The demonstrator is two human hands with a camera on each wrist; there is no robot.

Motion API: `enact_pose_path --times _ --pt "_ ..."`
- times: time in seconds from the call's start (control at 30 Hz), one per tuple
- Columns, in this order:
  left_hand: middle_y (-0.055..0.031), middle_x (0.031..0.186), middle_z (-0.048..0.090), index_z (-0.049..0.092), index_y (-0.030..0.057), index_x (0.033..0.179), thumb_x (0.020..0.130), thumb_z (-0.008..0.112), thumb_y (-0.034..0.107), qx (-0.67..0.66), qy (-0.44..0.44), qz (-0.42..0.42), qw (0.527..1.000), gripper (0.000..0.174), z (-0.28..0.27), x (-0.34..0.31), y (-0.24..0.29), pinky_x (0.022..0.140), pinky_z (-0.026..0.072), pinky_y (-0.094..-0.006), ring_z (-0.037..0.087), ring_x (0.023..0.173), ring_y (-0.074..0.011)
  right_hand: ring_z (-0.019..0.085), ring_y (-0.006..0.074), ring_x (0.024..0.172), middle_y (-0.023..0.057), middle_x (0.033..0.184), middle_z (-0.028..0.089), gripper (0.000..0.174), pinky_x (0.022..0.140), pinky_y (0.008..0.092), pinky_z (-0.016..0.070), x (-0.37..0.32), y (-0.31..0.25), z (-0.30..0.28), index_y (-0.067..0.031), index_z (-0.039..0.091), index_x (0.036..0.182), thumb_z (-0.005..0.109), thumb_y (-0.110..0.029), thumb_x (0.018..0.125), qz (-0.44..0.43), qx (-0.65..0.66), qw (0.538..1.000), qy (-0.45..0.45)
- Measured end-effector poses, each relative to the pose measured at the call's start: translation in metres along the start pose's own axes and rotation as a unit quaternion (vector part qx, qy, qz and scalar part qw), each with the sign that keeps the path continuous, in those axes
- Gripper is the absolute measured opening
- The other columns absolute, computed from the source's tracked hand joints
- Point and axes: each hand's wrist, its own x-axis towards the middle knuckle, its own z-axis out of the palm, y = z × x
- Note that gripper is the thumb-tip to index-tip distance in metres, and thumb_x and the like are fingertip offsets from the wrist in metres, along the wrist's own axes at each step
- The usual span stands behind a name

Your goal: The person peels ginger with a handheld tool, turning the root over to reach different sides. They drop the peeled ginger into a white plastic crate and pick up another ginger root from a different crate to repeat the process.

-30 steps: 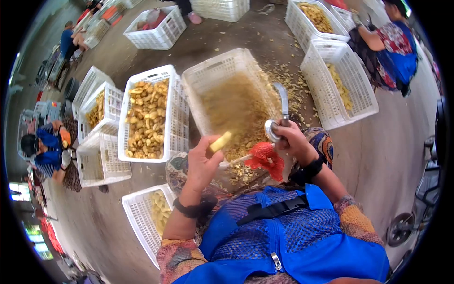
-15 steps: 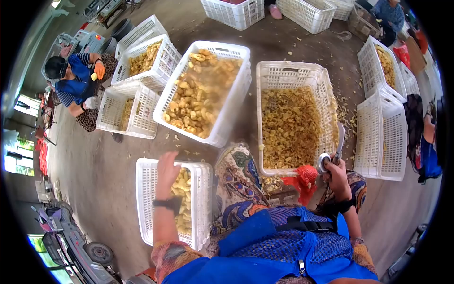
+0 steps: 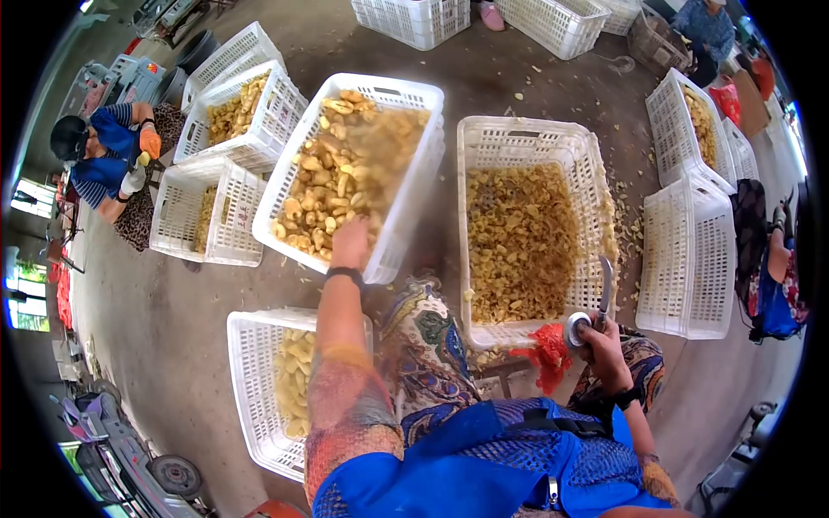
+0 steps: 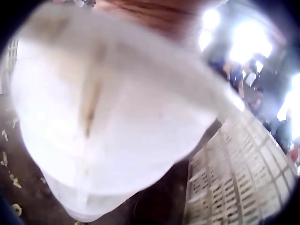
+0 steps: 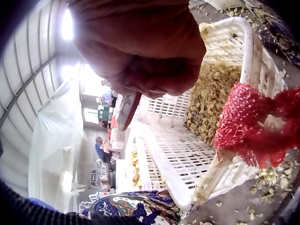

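Note:
My left hand [image 3: 351,243] reaches over the near rim of a white crate [image 3: 285,243] heaped with knobbly yellow-brown roots [image 3: 315,194]. Its fingers are down among the roots and mostly hidden, so I cannot tell whether they grip one. The crate's white corner [image 4: 117,126] fills much of the left wrist view, blurred. My right hand [image 3: 609,356] grips a curved knife [image 3: 605,285] with its blade pointing up, and a round metal piece [image 3: 576,329] shows beside the fingers. In the right wrist view that hand [image 5: 145,51] is curled, with part of the knife [image 5: 126,111] below it.
Before my knees stands a crate of peelings [image 3: 527,242], red mesh [image 3: 546,354] at its near rim. A crate of pale peeled pieces [image 3: 246,380] sits at my left. More crates [image 3: 686,259] stand right and behind. A person in a blue vest [image 3: 108,142] works at far left.
The left hand carried a peeled piece toward the left crate, was over that crate empty, and is now in the crate of unpeeled roots. The right hand keeps the knife; the view swung left.

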Motion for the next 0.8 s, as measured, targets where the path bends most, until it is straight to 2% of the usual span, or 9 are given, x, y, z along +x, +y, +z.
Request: enact_pose_path --times 0.07,0.1,0.17,0.2,0.27,0.4,0.6,0.73,0.8 --pt "-0.0144 0.08 0.062 0.058 0.0058 0.098 0.081 0.056 0.012 -0.114 0.025 -0.08 0.99 0.018 -0.009 -0.009 -0.003 0.067 0.0491 -0.0382 0.062 0.081 -0.0287 0.043 0.0054 0.043 0.0012 0.067 0.058 0.014 0.038 0.0199 0.0303 -0.006 0.0 0.002 -0.0017 0.059 0.092 0.063 -0.013 0.084 -0.007 -0.019 1.0 0.006" --pt "-0.0121 0.078 0.06 0.056 0.0055 0.096 0.081 0.058 0.01 -0.297 -0.015 -0.166 0.94 0.016 -0.018 -0.009 -0.007 0.06 0.0485 -0.0347 0.061 0.077 -0.0237 0.043 0.0054 0.043 0.0011 0.066 0.058 0.014 0.038 0.0199 0.0305 -0.006 -0.001 0.001 -0.0018 0.059 0.092 0.063 -0.013 0.084 -0.01 -0.024 1.0 0.002" --pt "-0.0063 0.076 0.054 0.049 0.0054 0.093 0.079 0.062 0.005 -0.619 -0.015 -0.249 0.744 0.019 -0.037 -0.017 -0.011 0.049 0.0467 -0.0269 0.055 0.068 -0.0125 0.044 0.0054 0.044 0.0004 0.066 0.057 0.013 0.038 0.02 0.0309 -0.01 -0.005 0.007 -0.0024 0.059 0.091 0.062 -0.012 0.084 -0.022 -0.038 0.999 0.01" --pt "-0.0107 0.085 0.06 0.047 0.0005 0.11 0.083 0.059 0.008 -0.672 0.006 -0.236 0.702 0.03 -0.03 -0.02 -0.021 0.061 0.059 -0.0326 0.062 0.071 -0.0197 0.044 0.0054 0.044 0.0003 0.066 0.057 0.012 0.038 0.0199 0.031 -0.012 -0.006 0.008 -0.0025 0.059 0.091 0.062 -0.012 0.083 -0.022 -0.043 0.999 0.009" --pt "-0.0158 0.091 0.063 0.044 -0.0002 0.113 0.085 0.054 0.008 -0.813 -0.001 -0.175 0.556 0.031 -0.076 -0.038 0.01 0.062 0.0587 -0.0322 0.065 0.075 -0.0232 0.044 0.0052 0.045 -0.0001 0.065 0.056 0.011 0.039 0.0196 0.0311 -0.015 -0.007 0.008 -0.0027 0.059 0.089 0.062 -0.011 0.083 -0.026 -0.053 0.998 0.007" --pt "-0.0155 0.094 0.062 0.048 0.0071 0.117 0.084 0.048 0.002 -0.834 -0.062 -0.12 0.535 0.033 -0.142 -0.071 0.075 0.053 0.0497 -0.0293 0.061 0.07 -0.0209 0.045 0.0055 0.046 -0.0004 0.065 0.056 0.01 0.041 0.0204 0.0323 -0.027 -0.009 0.005 -0.0022 0.059 0.086 0.061 -0.011 0.083 -0.084 -0.063 0.994 -0.003" --pt "-0.0146 0.1 0.062 0.049 0.0031 0.115 0.078 0.054 0.003 -0.732 -0.189 0.0 0.655 0.038 -0.241 -0.135 0.193 0.044 0.0372 -0.0167 0.048 0.058 -0.0061 0.045 0.0058 0.049 -0.0013 0.063 0.055 0.011 0.043 0.0218 0.0324 -0.058 -0.028 0.001 -0.0015 0.06 0.086 0.059 -0.011 0.08 -0.177 -0.051 0.983 0.018" --pt "-0.0113 0.094 0.065 0.054 0.0039 0.112 0.077 0.059 0.006 -0.747 -0.257 0.036 0.613 0.035 -0.233 -0.161 0.258 0.04 0.0298 -0.0151 0.04 0.047 -0.001 0.047 0.0044 0.053 -0.0027 0.062 0.055 0.009 0.046 0.0226 0.0347 -0.085 -0.049 -0.002 -0.0019 0.061 0.083 0.058 -0.01 0.08 -0.259 -0.04 0.965 0.013" --pt "-0.003 0.082 0.064 0.058 0.004 0.105 0.076 0.063 0.01 -0.654 -0.185 0.051 0.731 0.03 -0.199 -0.167 0.291 0.045 0.0318 -0.0165 0.041 0.05 -0.0022 0.049 0.0051 0.055 -0.0024 0.063 0.056 0.01 0.048 0.0225 0.0378 -0.092 -0.05 -0.004 -0.0021 0.061 0.084 0.062 -0.011 0.081 -0.294 -0.031 0.955 0.019"
